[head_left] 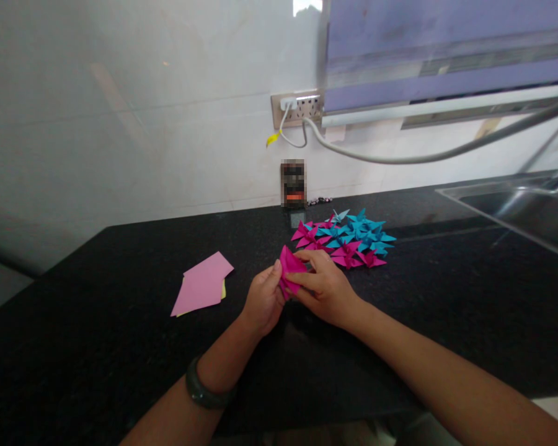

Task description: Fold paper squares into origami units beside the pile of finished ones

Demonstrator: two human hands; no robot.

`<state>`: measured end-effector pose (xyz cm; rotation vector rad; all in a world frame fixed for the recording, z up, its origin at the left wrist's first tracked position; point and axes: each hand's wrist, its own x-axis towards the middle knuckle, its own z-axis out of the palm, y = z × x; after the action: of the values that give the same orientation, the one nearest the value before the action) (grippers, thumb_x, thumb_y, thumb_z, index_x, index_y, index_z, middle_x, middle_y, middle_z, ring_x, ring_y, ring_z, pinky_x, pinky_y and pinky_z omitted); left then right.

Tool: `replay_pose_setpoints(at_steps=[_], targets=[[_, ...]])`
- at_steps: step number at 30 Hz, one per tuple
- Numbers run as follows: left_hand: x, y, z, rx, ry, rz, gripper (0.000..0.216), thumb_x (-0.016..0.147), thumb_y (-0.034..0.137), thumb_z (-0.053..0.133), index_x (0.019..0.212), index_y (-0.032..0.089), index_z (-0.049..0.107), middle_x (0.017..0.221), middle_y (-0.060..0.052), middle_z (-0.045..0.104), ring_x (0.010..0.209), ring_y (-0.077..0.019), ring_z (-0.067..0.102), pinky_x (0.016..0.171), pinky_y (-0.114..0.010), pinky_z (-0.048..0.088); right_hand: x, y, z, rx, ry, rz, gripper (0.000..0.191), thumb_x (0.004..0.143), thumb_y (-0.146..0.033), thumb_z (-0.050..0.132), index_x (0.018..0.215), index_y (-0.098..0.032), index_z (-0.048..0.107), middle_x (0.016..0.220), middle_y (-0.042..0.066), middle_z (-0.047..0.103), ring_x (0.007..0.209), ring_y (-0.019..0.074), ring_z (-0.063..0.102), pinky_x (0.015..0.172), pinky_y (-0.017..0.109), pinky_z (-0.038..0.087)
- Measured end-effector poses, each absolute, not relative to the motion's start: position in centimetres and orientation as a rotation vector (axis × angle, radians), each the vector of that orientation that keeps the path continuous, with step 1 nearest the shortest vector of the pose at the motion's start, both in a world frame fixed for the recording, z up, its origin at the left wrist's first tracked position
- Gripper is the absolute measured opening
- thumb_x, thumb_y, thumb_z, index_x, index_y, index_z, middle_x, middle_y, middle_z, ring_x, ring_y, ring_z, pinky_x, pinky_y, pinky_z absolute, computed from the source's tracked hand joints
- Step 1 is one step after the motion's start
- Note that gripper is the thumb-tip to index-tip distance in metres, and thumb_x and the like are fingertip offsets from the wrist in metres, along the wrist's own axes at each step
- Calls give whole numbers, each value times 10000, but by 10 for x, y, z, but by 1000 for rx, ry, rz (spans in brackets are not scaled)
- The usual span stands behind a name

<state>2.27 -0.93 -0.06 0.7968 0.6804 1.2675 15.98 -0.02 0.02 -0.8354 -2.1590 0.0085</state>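
Observation:
Between my two hands is a partly folded piece of bright pink origami paper (290,267), raised over the dark countertop. My left hand (264,298) pinches its left edge, thumb on top. My right hand (326,286) grips the right side with its fingers, some of them over the paper's face. Just beyond my right hand lies a cluster of folded paper cranes, with pink cranes (347,253) nearer, blue cranes (360,230) behind and one pale crane (340,216) at the back. Left of my hands rest light pink paper sheets (202,286), a yellow edge showing underneath.
The black countertop (121,347) runs back to a white wall. Against the wall leans a phone-like object (293,184), its front pixelated. Above it, a white charger (288,104) sits in the wall socket, and a grey cable (390,160) droops rightward. A metal sink (516,201) is at the right.

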Motion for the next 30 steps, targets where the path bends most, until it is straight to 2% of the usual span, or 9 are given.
replay_pose_setpoints(at_steps=[4,8,11,14,16,20,26,30], targets=[[21,-10,2,758,676,1291,236,722,307,611,851,110,608,711,-49,655,681,-164,616,603,-260,467,157,-7,5,-823,-2148,-18,148,768,-286,559,817,-200,668,1104,105,495,1002,234,447,791,378,417],[22,-9,0,772,692,1270,208,731,277,602,851,108,613,726,-50,658,673,-146,610,631,-252,460,156,-8,9,-760,-2076,141,184,738,-347,592,799,-182,644,1042,102,514,980,221,474,800,362,425],[23,-7,-5,766,703,1320,205,720,273,616,852,116,611,747,-44,660,682,-128,601,661,-244,449,156,-5,11,-954,-1795,361,170,770,-325,543,782,-160,582,838,64,532,782,153,529,625,257,452],[22,-5,-10,823,764,1372,241,715,311,617,872,128,612,783,-49,663,736,-142,600,709,-264,439,157,-2,9,-1170,-1709,544,200,751,-360,557,789,-164,539,595,-22,479,515,95,458,455,197,359],[20,-6,-11,983,863,1338,280,742,351,578,909,129,619,759,-45,658,702,-142,589,683,-266,433,158,0,7,-1221,-1801,586,191,746,-356,557,713,-169,537,520,-43,453,460,81,420,437,192,311],[18,-10,-7,1433,1105,1194,306,792,358,498,911,125,655,676,-15,632,621,-127,542,614,-240,407,159,3,2,-1288,-1871,458,258,789,-292,479,564,-167,491,500,-30,465,463,80,414,461,200,286],[19,-13,-6,1637,1180,1064,295,774,311,507,958,133,654,682,-9,644,602,-128,545,583,-227,408,157,3,1,-1337,-1797,427,91,769,-230,478,790,-176,549,568,-22,533,498,98,477,498,204,328],[19,-12,-11,1541,1228,1115,275,756,313,525,907,129,661,643,-19,634,561,-130,545,539,-220,404,153,0,0,-1344,-1774,466,145,725,-206,497,866,-180,517,556,-40,494,476,98,457,479,206,322]])
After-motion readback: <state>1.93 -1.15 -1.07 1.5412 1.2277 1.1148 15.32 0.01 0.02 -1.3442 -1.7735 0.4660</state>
